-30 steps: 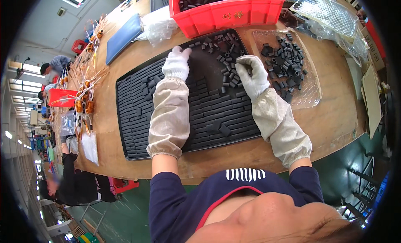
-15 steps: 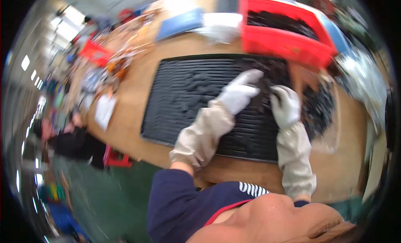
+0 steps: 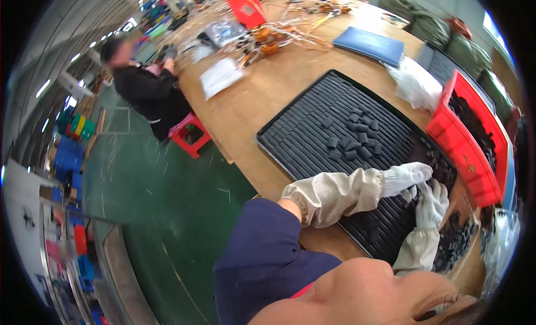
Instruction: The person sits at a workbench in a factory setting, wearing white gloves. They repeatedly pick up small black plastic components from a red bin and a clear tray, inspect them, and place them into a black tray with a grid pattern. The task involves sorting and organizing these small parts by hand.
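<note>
Spanning the wooden bench [image 3: 262, 101], the black slotted tray [image 3: 312, 135] now shows its far-left rows bare, since the view has swung left. Small black blocks [image 3: 354, 141] cluster mid-tray. Both gloved hands have shifted right: left hand [image 3: 410, 177] lies flat, fingers together; right hand [image 3: 432, 205] spread over blocks.

We see an evenly lit workshop, bright from rows of ceiling lamps [image 3: 84, 54] glowing at the upper left. Shadows on the wooden table [image 3: 262, 101] are soft and faint. We notice strong fisheye bending: the table's edges curve, and a black rim frames the round picture. The middle is fairly sharp; the far left edge smears, and the person's chin at the bottom is out of focus.
</note>
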A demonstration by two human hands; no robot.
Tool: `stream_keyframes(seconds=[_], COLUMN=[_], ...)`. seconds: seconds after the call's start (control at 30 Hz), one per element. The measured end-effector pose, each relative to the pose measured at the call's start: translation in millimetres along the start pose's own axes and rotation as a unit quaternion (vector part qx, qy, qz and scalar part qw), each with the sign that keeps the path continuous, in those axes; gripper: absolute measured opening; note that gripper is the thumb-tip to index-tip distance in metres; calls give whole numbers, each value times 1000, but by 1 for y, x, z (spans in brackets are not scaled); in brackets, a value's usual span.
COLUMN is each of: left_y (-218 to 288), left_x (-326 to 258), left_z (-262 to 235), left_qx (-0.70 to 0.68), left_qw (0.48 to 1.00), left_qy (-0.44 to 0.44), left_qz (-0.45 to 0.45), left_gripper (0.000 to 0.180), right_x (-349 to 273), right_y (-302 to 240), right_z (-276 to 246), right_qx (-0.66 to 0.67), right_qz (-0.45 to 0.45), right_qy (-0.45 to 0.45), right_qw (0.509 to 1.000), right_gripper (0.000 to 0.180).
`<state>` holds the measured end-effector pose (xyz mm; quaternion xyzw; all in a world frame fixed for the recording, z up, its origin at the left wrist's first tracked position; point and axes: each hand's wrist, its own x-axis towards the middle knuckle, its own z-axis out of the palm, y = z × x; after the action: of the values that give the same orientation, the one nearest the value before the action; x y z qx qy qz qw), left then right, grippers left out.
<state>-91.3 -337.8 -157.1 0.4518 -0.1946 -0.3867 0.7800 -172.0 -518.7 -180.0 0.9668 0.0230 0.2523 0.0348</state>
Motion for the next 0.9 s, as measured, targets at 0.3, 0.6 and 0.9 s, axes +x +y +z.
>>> stream_keyframes(seconds=[0.3,0.6,0.9], left_y=[-6,-21,-11], left_x=[0,-13,-15], left_z=[-5,6,21], left_qx=[71,364,260], left_qw=[997,929,959], left_qy=[15,-53,-99], left_qz=[20,41,54], left_gripper=[68,108,49], right_x=[2,-26,-34], right_y=[-10,-62,-37], right_z=[-19,-56,-58], right_qx=[66,228,186], right_qz=[46,54,79], right_qy=[38,97,234], right_qw=[996,967,951], right_gripper=[28,37,26])
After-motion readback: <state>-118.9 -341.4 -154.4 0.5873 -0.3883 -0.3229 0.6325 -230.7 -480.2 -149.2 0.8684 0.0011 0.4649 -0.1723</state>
